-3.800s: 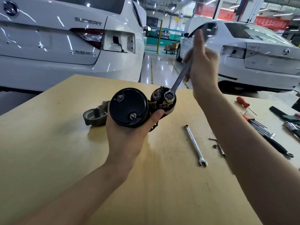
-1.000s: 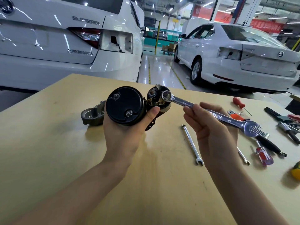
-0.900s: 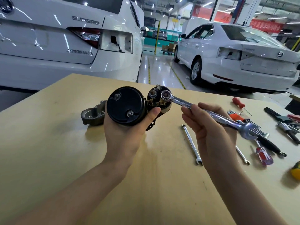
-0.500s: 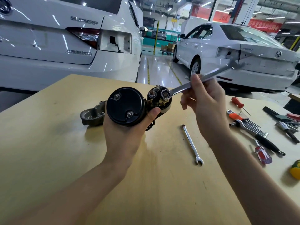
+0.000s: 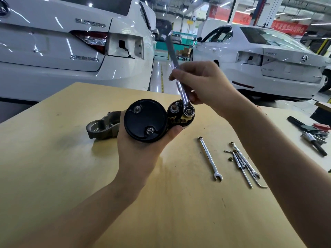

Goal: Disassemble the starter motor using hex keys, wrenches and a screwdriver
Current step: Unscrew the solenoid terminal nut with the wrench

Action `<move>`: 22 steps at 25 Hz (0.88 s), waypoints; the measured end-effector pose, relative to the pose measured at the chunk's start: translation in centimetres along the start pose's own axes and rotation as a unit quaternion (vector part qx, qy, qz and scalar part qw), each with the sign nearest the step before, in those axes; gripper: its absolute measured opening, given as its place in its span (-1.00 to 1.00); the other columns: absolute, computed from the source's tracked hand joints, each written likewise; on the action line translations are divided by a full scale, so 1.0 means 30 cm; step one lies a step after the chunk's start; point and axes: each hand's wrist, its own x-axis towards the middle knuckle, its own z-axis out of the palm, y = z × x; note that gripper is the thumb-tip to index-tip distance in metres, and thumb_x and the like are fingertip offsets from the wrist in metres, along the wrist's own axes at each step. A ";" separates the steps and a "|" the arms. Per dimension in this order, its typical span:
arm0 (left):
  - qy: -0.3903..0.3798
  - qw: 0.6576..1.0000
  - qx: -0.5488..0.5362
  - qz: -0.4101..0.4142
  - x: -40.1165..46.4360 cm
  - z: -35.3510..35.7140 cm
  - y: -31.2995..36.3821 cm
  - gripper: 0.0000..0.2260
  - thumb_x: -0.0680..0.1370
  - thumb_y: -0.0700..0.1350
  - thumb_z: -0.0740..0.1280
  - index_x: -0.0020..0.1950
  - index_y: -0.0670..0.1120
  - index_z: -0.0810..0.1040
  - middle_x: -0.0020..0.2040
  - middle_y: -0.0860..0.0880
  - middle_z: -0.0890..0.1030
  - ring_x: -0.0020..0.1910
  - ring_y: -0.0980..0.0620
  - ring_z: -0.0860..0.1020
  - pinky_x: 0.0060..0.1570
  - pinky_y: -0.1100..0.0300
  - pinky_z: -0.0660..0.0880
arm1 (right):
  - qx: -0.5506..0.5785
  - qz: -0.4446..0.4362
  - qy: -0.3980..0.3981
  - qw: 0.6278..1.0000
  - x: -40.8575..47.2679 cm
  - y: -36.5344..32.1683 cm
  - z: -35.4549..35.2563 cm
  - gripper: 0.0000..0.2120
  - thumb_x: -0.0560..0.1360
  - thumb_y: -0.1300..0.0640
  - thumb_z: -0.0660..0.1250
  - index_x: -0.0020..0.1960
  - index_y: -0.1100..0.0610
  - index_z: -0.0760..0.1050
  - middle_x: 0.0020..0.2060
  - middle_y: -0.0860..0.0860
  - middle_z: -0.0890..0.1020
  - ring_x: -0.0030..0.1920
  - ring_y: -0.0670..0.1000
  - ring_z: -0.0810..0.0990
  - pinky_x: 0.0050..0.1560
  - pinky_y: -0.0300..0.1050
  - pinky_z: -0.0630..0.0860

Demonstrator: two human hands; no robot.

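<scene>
The starter motor (image 5: 145,120) was held up just above the yellow wooden surface (image 5: 53,167), near its middle. Its round black end cap faced the camera, so its long axis ran away from the viewer toward 12 o'clock, with the grey metal nose end at about 9 o'clock. Two screws showed on the cap, one at 11 o'clock and one at 5 o'clock. The left hand (image 5: 141,154) cupped the motor from below, with its fingers curled round the body and the thumb pressed by the small part with two studs at 3 o'clock.

The right hand (image 5: 202,83) gripped a shiny wrench (image 5: 180,86) with its fingers wrapped round the handle. The ring end sat on the right stud. The handle pointed up toward 11 o'clock.

On the surface at 4 o'clock lay a thin wrench (image 5: 209,158), and just beside it more thin wrenches and hex keys (image 5: 243,165) with a small nut. Dark tools (image 5: 311,133) lay far at 3 o'clock.

Behind stood two white cars. The left car (image 5: 53,51) read "SUPERB". A red banner (image 5: 288,28) had writing too small to read.
</scene>
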 end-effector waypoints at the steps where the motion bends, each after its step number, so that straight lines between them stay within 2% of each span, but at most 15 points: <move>1: 0.002 1.000 0.001 0.002 0.002 -0.001 -0.002 -0.25 0.08 0.12 0.56 0.15 -0.23 0.52 0.00 -0.04 0.65 -0.03 0.18 0.61 -0.06 0.44 0.46 | 0.076 -0.005 0.050 0.996 -0.013 0.007 -0.001 -0.81 0.60 0.17 0.23 -0.11 0.22 0.54 -0.43 0.04 0.39 -0.53 -0.07 0.35 -0.53 -0.23 0.27; 3: 0.009 1.000 0.004 0.000 0.007 -0.005 -0.004 -0.27 0.09 0.11 0.57 0.15 -0.22 0.52 0.01 -0.04 0.65 -0.02 0.16 0.61 -0.06 0.44 0.47 | 0.261 -0.008 0.152 0.953 -0.042 0.033 -0.007 -0.78 0.63 0.19 0.15 -0.17 0.17 0.46 -0.40 0.02 0.47 -0.47 -0.07 0.43 -0.47 -0.21 0.39; 5: 0.023 1.000 0.009 -0.008 0.012 -0.007 -0.004 -0.26 0.09 0.13 0.56 0.16 -0.18 0.53 0.03 -0.03 0.65 0.02 0.15 0.60 -0.01 0.40 0.49 | 0.358 0.006 0.190 0.914 -0.084 0.083 -0.012 -0.76 0.65 0.21 0.08 -0.17 0.16 0.39 -0.37 0.03 0.50 -0.41 -0.04 0.49 -0.35 -0.16 0.47; 8: 0.046 0.999 0.004 -0.023 0.014 -0.005 0.003 -0.26 0.09 0.16 0.54 0.18 -0.16 0.54 0.06 -0.02 0.65 0.07 0.13 0.60 0.12 0.31 0.50 | 0.308 0.058 0.186 0.931 -0.162 0.176 0.004 -0.81 0.62 0.31 0.08 -0.09 0.15 0.41 -0.48 -0.02 0.34 -0.50 -0.05 0.31 -0.42 -0.18 0.33; 10: 0.056 0.998 0.002 -0.029 0.018 -0.009 0.005 -0.29 0.12 0.16 0.53 0.16 -0.17 0.55 0.05 -0.03 0.66 0.06 0.10 0.61 0.15 0.25 0.51 | 0.252 0.095 0.154 0.951 -0.199 0.219 0.039 -0.88 0.57 0.27 0.21 -0.02 0.10 0.48 -0.52 -0.06 0.28 -0.55 -0.09 0.21 -0.53 -0.29 0.20; 11: 0.058 0.998 0.002 -0.033 0.018 -0.011 0.008 -0.32 0.14 0.15 0.53 0.15 -0.17 0.55 0.04 -0.04 0.66 0.05 0.09 0.62 0.16 0.20 0.52 | 0.239 0.123 0.126 0.955 -0.207 0.224 0.060 -0.93 0.53 0.16 0.33 0.01 0.09 0.52 -0.53 -0.06 0.30 -0.58 -0.11 0.20 -0.56 -0.33 0.16; 13: 0.064 0.997 -0.004 -0.040 0.011 -0.009 0.010 -0.34 0.15 0.13 0.54 0.15 -0.17 0.56 0.03 -0.04 0.67 0.05 0.08 0.62 0.16 0.11 0.54 | 0.203 0.178 0.056 0.961 -0.208 0.228 0.098 -0.65 0.32 -0.16 0.48 -0.03 0.05 0.59 -0.52 0.00 0.44 -0.62 -0.10 0.23 -0.60 -0.36 0.14; 14: 0.067 0.997 -0.007 -0.042 0.005 -0.008 0.008 -0.34 0.15 0.12 0.54 0.15 -0.18 0.55 0.03 -0.04 0.67 0.05 0.07 0.62 0.17 0.06 0.54 | 0.177 0.191 0.018 0.965 -0.204 0.227 0.121 -0.60 0.24 -0.25 0.48 -0.10 0.02 0.62 -0.49 0.04 0.54 -0.63 -0.09 0.23 -0.60 -0.36 0.14; 15: 0.065 0.997 -0.008 -0.043 0.001 -0.005 0.007 -0.33 0.15 0.12 0.55 0.16 -0.19 0.55 0.03 -0.05 0.67 0.06 0.05 0.62 0.18 0.04 0.53 | 0.160 0.193 0.001 0.968 -0.200 0.227 0.143 -0.62 0.20 -0.30 0.46 -0.17 -0.03 0.64 -0.44 0.08 0.61 -0.64 -0.08 0.24 -0.60 -0.35 0.14; 17: 0.053 0.998 -0.010 -0.043 -0.005 -0.006 -0.003 -0.31 0.16 0.09 0.56 0.18 -0.20 0.53 0.05 -0.07 0.66 0.08 0.02 0.62 0.20 0.05 0.52 | 0.147 0.171 0.028 0.974 -0.200 0.233 0.171 -0.68 0.18 -0.33 0.43 -0.29 -0.10 0.64 -0.37 0.14 0.65 -0.63 -0.07 0.31 -0.60 -0.33 0.17; 19: 0.036 0.999 -0.011 -0.039 -0.015 -0.002 -0.012 -0.32 0.18 0.07 0.56 0.20 -0.21 0.52 0.06 -0.08 0.66 0.08 0.02 0.62 0.17 0.14 0.52 | 0.102 0.138 0.067 0.983 -0.205 0.256 0.178 -0.67 0.20 -0.37 0.39 -0.31 -0.12 0.62 -0.45 0.12 0.63 -0.61 -0.08 0.39 -0.58 -0.32 0.23; 21: 0.014 0.999 -0.017 -0.039 -0.034 0.003 -0.016 -0.31 0.19 0.04 0.55 0.23 -0.22 0.50 0.07 -0.08 0.65 0.08 0.04 0.62 0.13 0.22 0.53 | 0.092 0.113 0.073 0.987 -0.208 0.268 0.180 -0.71 0.32 -0.29 0.39 -0.33 -0.07 0.62 -0.56 0.01 0.58 -0.62 -0.14 0.43 -0.57 -0.33 0.27; 22: -0.002 0.999 -0.017 -0.039 -0.046 0.006 -0.020 -0.30 0.19 0.02 0.56 0.25 -0.23 0.49 0.10 -0.09 0.65 0.09 0.06 0.62 0.12 0.24 0.53 | 0.113 0.092 0.074 0.987 -0.208 0.270 0.175 -0.75 0.40 -0.16 0.40 -0.35 -0.04 0.60 -0.59 -0.05 0.55 -0.63 -0.18 0.42 -0.57 -0.38 0.27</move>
